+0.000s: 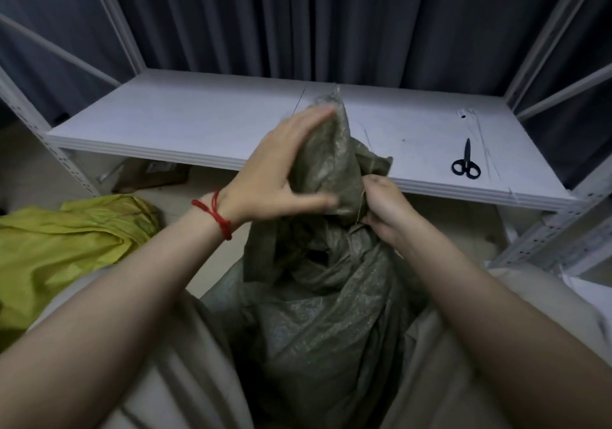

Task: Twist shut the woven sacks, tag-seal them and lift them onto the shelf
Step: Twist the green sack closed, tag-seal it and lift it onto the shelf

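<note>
Before the white shelf (pixel 198 113), the green woven sack (pixel 331 312) stands upright, its long gathered neck pointing up and away; the left hand (pixel 275 176) wraps the neck, the right hand (pixel 385 210) pinches its base.

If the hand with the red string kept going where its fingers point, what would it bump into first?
The left hand holds the sack's bunched top, so that comes first. Past it, probably the white shelf and dark curtain; depth is unclear.

A knotted red string bracelet (pixel 215 215) circles the left wrist; forearms (pixel 116 296) bare, trousers (pixel 185 379) pale beige.
</note>
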